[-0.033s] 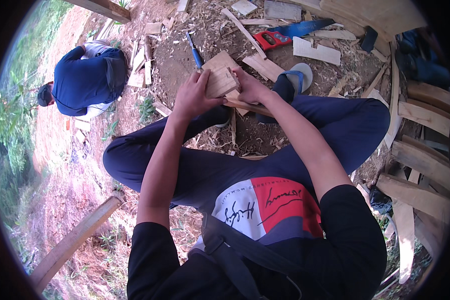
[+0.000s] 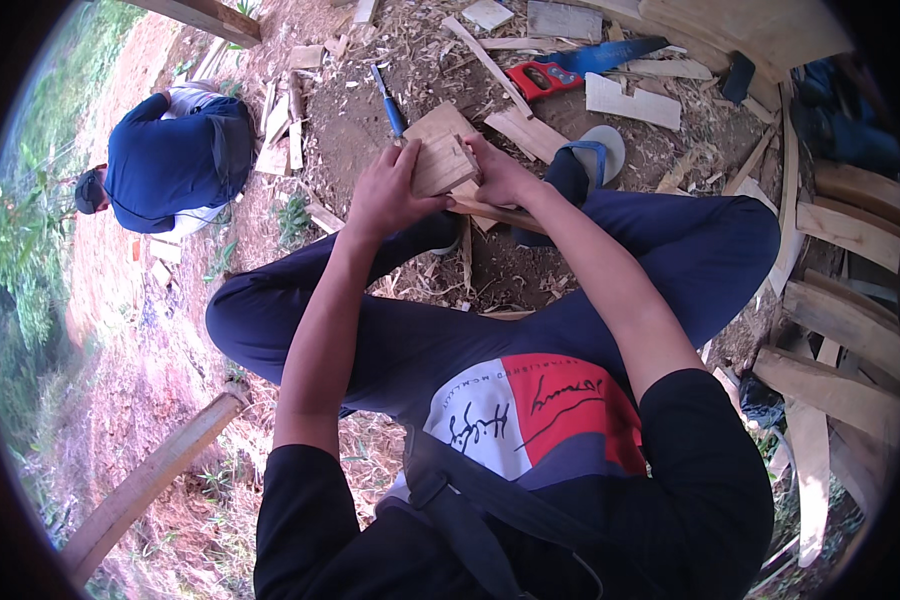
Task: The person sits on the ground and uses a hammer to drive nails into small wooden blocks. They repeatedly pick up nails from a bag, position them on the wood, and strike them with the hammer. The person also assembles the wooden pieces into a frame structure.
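Observation:
My left hand (image 2: pixel 392 190) is closed on the left side of a small pale wood block (image 2: pixel 444 166), its thumb along the near edge. The right end of the same block is gripped by my right hand (image 2: pixel 505 174). A notch or cut shows near the block's upper right corner. Beneath and beyond it lies a flat board (image 2: pixel 438 120), partly hidden by the block and my hands. Just past my left fingers, a chisel-like tool with a blue handle (image 2: pixel 391 112) rests on the ground.
A handsaw with a red grip (image 2: pixel 547 80) lies on the shavings beyond my sandalled foot (image 2: pixel 602 158). Wood offcuts (image 2: pixel 633 102) are scattered around. Curved planks (image 2: pixel 830 390) are stacked at the right. A person in a blue shirt (image 2: pixel 175 150) crouches at the far left. A beam (image 2: pixel 155 475) stands at lower left.

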### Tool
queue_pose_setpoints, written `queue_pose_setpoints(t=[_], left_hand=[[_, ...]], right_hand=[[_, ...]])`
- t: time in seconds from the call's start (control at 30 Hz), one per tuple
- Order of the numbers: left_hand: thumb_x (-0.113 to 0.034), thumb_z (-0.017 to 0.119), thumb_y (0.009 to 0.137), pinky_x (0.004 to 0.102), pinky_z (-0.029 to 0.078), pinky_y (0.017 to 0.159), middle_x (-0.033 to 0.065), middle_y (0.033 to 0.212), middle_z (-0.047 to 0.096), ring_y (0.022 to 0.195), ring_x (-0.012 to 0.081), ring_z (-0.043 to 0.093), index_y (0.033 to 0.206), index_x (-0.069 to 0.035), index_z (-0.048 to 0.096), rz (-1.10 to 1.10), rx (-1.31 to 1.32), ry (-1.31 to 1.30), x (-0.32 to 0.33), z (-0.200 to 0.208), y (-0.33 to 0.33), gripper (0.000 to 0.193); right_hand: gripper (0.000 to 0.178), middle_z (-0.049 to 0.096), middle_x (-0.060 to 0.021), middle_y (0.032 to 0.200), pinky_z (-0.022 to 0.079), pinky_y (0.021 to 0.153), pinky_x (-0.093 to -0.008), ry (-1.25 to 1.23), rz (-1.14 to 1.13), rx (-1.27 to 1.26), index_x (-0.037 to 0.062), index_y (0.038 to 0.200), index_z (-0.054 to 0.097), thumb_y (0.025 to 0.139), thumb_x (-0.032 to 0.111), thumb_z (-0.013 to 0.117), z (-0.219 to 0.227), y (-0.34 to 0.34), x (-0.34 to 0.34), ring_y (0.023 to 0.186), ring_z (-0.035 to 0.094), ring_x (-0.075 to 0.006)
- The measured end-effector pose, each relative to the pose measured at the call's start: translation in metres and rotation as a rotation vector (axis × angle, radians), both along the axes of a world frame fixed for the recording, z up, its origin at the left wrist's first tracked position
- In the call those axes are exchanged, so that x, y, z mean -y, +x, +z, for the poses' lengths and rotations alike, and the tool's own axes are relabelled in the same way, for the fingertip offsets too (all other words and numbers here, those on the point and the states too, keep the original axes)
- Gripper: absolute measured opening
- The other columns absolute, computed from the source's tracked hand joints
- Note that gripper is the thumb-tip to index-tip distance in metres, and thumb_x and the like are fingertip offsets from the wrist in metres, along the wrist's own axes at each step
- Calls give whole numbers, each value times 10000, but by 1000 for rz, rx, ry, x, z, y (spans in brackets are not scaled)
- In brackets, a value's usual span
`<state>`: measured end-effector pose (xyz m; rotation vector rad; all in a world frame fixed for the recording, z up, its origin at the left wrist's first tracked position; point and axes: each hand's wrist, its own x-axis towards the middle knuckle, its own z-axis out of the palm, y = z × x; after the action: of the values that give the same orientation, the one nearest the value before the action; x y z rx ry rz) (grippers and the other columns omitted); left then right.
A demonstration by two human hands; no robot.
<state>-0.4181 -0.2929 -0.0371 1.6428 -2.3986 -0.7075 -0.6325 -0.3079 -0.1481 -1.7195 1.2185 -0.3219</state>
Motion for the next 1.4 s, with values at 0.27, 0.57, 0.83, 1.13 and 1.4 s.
queue_pose_setpoints(t=[0.27, 0.57, 0.83, 1.13, 1.4], left_hand=[[-522, 810, 644, 451, 461, 936, 208, 1152, 558, 1091, 382, 563, 1346, 3, 466, -8, -20, -28, -2, -6, -4, 942], [-485, 810, 659, 448, 465, 930, 201, 1151, 556, 1082, 374, 564, 1375, -7, 459, -31, 6, -56, -5, -9, -7, 929], [-442, 811, 687, 436, 484, 910, 220, 1174, 563, 1044, 374, 600, 1399, 13, 454, -32, -1, -83, 1, -13, 0, 917], [-486, 808, 682, 444, 476, 918, 219, 1176, 560, 1058, 385, 589, 1405, 18, 434, -19, 6, -82, 1, -14, -6, 957], [-492, 808, 684, 446, 474, 917, 221, 1159, 560, 1051, 384, 587, 1403, 24, 432, -29, 5, -76, 0, -21, -3, 961]], right_hand=[[704, 573, -250, 1157, 491, 887, -477, -12, 24, -9, 141, 1270, 285, 704, 4, 682, -3, -1, 0, 1130, 563, -438], [737, 582, -247, 1147, 496, 897, -472, -77, 9, 26, 156, 1295, 263, 705, -7, 674, -13, 0, -1, 1119, 572, -432], [722, 579, -262, 1132, 497, 865, -480, -64, 32, 3, 173, 1306, 248, 727, -1, 644, -17, 0, 1, 1095, 575, -454], [798, 555, -213, 1194, 495, 905, -448, -5, 6, -23, 180, 1313, 233, 678, -53, 657, -23, 0, 1, 1146, 564, -414], [829, 562, -206, 1184, 501, 895, -436, -28, 10, -59, 174, 1314, 218, 668, -26, 698, -21, 0, 1, 1119, 579, -406]])
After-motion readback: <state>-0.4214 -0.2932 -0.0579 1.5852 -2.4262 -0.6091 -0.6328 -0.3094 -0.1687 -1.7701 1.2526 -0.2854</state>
